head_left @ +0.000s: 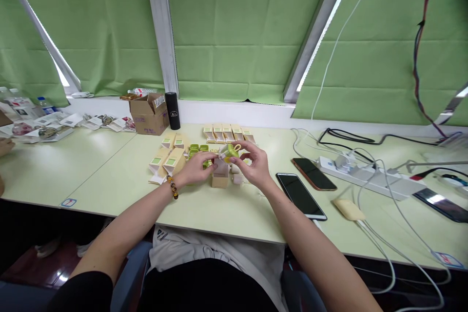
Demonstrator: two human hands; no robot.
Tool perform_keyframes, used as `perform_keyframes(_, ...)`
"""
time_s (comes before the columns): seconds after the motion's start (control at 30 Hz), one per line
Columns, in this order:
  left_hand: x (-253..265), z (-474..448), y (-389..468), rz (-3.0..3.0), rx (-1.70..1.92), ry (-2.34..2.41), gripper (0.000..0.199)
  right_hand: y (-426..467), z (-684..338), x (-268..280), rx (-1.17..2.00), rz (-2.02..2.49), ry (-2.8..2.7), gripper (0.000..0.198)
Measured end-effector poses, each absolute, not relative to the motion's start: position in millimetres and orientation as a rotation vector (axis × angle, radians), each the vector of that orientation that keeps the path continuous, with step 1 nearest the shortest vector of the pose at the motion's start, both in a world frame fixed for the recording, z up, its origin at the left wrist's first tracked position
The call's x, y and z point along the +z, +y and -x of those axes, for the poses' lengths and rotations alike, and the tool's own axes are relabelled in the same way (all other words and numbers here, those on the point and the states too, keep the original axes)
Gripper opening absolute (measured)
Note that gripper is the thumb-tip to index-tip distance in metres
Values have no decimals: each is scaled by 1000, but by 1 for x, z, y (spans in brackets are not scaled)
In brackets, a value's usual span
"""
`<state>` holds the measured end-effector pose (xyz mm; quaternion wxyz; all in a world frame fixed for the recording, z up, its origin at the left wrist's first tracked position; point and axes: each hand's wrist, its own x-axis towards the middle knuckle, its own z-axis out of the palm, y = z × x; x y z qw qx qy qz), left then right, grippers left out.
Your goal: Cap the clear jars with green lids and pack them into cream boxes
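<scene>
My right hand (256, 165) pinches a small lime-green item (231, 151) with a yellow loop on top, its exact kind too small to tell. Just beneath it stands a small cream box (220, 180), with its upper end open. My left hand (199, 168), a beaded bracelet at its wrist, has thumb and fingers closed at the upper left edge of that box. Behind the left hand sit several green pieces (194, 148), partly covered by it. A few pale pink pieces (237, 178) lie close to the box, below my right hand.
Cream boxes stand at the left (175, 158) and in a back row (227, 131). A cardboard carton (149, 114) and black bottle (172, 110) are behind. Phones (300, 195), a power strip (369, 178) and loose cables lie right. Another person's hand (5, 146) shows far left.
</scene>
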<state>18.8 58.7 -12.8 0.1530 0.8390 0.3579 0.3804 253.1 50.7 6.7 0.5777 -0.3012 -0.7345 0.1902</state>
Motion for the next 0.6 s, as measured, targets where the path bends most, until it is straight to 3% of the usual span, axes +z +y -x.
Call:
perform_keyframes(0.13, -10, -18, 60, -2316, 1060, 910, 24, 48, -245, 1, 427, 688, -1823, 33)
perform_keyframes(0.37, -18, -15, 66, -2275, 1070, 961, 53, 56, -250, -4, 341, 780, -1993, 33)
perform_keyframes(0.6, -24, -13, 68, -2269, 1069, 1036, 67, 54, -260, 4, 234, 871, -2149, 34)
